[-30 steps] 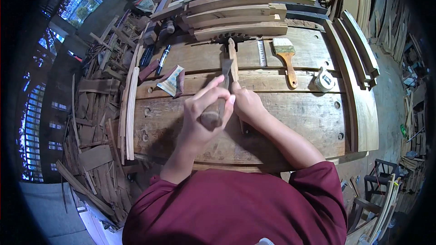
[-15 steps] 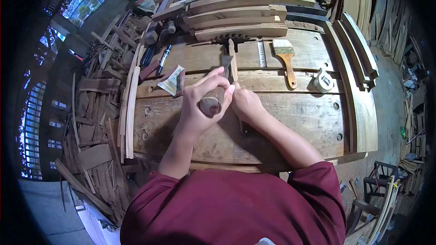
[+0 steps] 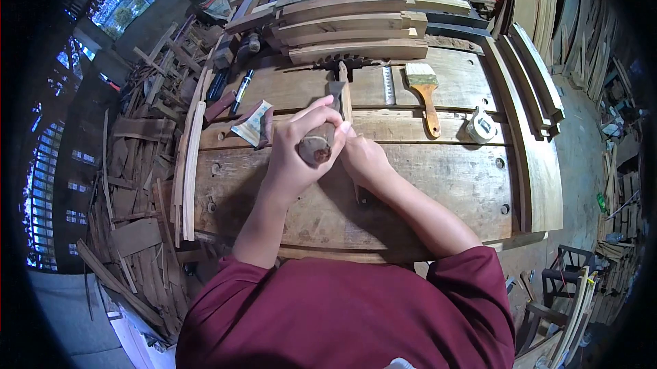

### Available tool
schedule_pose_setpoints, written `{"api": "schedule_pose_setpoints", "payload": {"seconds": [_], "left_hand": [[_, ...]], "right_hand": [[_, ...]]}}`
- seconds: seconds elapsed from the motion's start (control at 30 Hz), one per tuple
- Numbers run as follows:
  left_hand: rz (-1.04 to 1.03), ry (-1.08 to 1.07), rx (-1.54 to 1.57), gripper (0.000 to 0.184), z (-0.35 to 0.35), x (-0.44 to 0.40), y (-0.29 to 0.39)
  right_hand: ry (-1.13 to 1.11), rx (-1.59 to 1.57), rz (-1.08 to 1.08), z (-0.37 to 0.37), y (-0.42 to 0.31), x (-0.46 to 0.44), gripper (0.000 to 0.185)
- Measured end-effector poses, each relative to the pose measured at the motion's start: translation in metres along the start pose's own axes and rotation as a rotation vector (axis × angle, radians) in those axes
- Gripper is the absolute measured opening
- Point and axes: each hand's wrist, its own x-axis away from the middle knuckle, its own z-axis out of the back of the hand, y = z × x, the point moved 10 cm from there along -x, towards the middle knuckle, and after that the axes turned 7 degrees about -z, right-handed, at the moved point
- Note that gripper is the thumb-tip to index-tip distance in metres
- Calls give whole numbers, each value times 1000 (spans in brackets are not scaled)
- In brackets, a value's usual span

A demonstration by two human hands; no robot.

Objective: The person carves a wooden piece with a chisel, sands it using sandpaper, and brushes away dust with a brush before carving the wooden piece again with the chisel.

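Note:
My left hand (image 3: pixel 293 144) is wrapped round the thick wooden handle of a chisel (image 3: pixel 317 149), whose butt end points up at me. Its flat metal blade lies against the left side of a narrow wooden strip (image 3: pixel 345 100), pointing away from me. Closed on the near part of that strip is my right hand (image 3: pixel 366 161), thumb side close to the left fingers. The strip's far end rests by a dark, toothed metal bench stop (image 3: pixel 350 63). My right palm hides part of the strip.
On the workbench (image 3: pixel 424 191) are a paintbrush (image 3: pixel 427 98), tape measure (image 3: pixel 481 126), steel ruler (image 3: pixel 389 86), marker (image 3: pixel 242 91) and sandpaper (image 3: pixel 254 124). Shaped timber pieces (image 3: pixel 356 27) are stacked at the back. Long boards (image 3: pixel 540 184) line the right edge; scrap wood (image 3: pixel 140 184) is heaped left.
The view has shifted slightly, so the bench appears a little further left. Both hands keep their holds on the chisel and the strip, with hardly any movement between them.

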Motion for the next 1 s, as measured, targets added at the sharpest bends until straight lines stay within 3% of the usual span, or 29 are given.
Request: {"api": "schedule_pose_setpoints", "payload": {"seconds": [0.17, 0.3, 0.4, 0.87, 1.0], "left_hand": [[5, 46, 48, 10, -7, -1, -21], [-66, -35, -12, 8, -3, -2, 7], [-81, 9, -6, 9, -10, -10, -12], [1, -145, 42, 11, -6, 2, 28], [-38, -92, -65, 9, -7, -8, 19]], "right_hand": [[7, -12, -29, 5, -2, 3, 10], [33, -33, 4, 7, -2, 3, 10], [16, 9, -18, 10, -5, 3, 10], [39, -63, 7, 7, -3, 5, 12], [61, -29, 37, 2, -3, 4, 11]]}}
